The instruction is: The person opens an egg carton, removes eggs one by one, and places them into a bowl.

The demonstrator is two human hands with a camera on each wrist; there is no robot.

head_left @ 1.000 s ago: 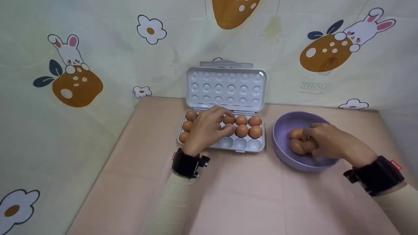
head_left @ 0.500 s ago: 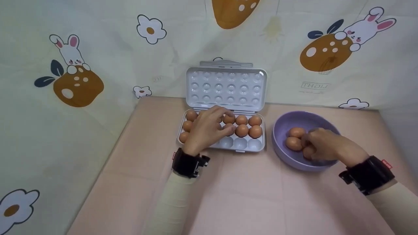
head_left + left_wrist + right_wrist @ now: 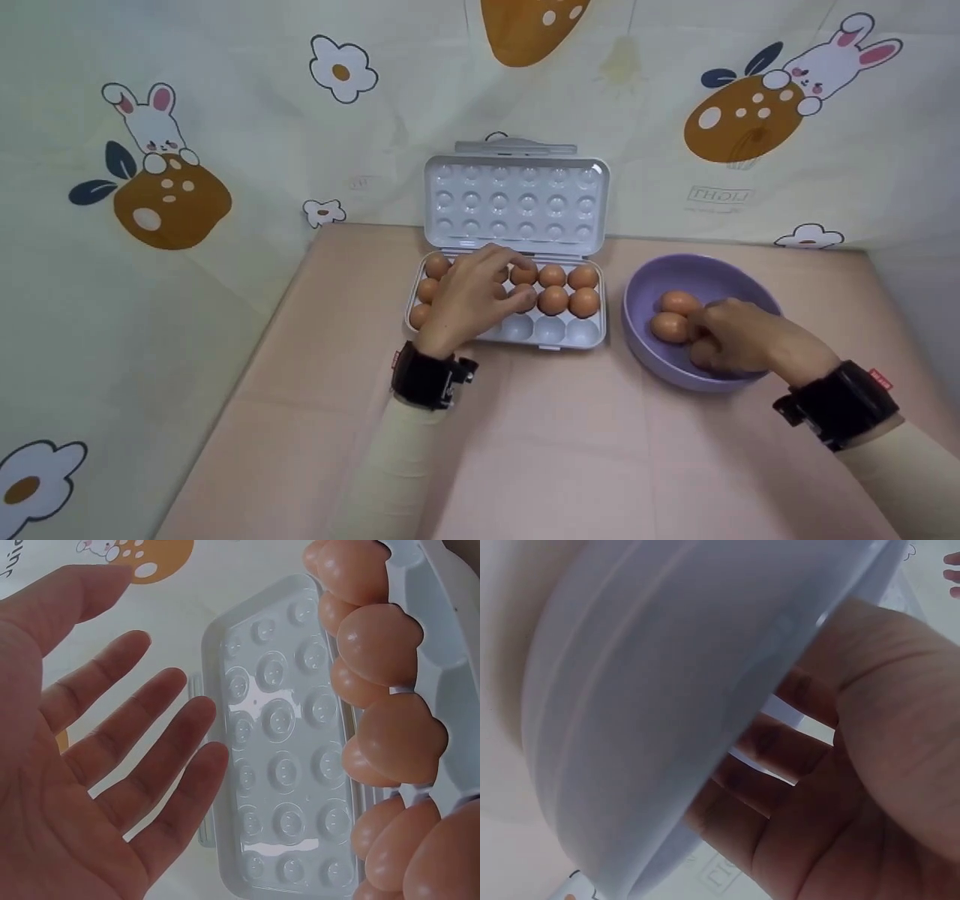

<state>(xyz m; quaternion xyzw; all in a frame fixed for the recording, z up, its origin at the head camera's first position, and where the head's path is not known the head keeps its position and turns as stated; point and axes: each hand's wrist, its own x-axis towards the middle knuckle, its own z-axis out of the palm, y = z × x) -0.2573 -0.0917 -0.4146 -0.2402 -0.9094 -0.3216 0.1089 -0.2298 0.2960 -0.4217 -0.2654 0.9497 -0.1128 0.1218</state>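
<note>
My left hand [image 3: 472,296] hovers over the egg box [image 3: 517,330], its fingers apart and nothing in them. In the left wrist view the palm and spread fingers of the left hand [image 3: 112,742] show beside rows of brown eggs [image 3: 401,739]. My right hand [image 3: 750,334] reaches into the purple bowl [image 3: 645,349], fingers bent around a brown egg [image 3: 702,354] low in it. Two more eggs [image 3: 670,328] lie just left of those fingers. In the right wrist view the bowl wall [image 3: 645,690] hides the fingertips of the right hand [image 3: 802,802].
The box's lid [image 3: 517,202] stands raised at the back, near the patterned cloth wall [image 3: 390,150]. Several cups in the box's front row hold no egg. A pinkish cloth [image 3: 570,442] covers the table. The bowl stands right of the box.
My right hand has shifted slightly left and down inside the bowl. Eggs there have moved apart, one sliding left and one toward the front. The left hand stays in place.
</note>
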